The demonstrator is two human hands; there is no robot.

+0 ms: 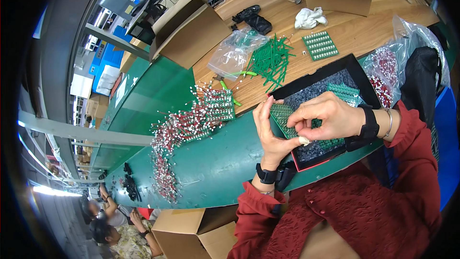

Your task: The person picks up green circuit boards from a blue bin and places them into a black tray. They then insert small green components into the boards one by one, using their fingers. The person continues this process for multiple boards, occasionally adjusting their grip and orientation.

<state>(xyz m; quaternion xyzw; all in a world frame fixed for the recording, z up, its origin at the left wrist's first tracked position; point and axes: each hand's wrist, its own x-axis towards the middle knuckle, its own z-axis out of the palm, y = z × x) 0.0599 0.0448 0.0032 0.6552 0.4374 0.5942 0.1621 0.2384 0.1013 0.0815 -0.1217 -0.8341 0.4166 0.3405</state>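
Over a shallow black box (302, 82), my left hand (269, 134) grips the edge of a green circuit board panel (281, 114), fingers behind it and thumb along its near side. The thumb's tip has a pale covering (304, 141). Above the same panel, my right hand (330, 115) is closed in a pinch, fingertips close to the board; whatever they hold is too small or hidden to make out. Small dark parts (297, 97) fill the box. Another green panel with rows of pins (346, 92) lies on them, partly behind my right hand.
Left lies a heap of red-and-white wire leads (167, 153) on boards. Beyond are green strips (270, 60), green-handled cutters (225, 86), a plastic bag (235, 50), a panel (320, 45) and cardboard boxes (191, 33). A bag of red leads (383, 74) sits right. Two people (129, 235) are lower left.
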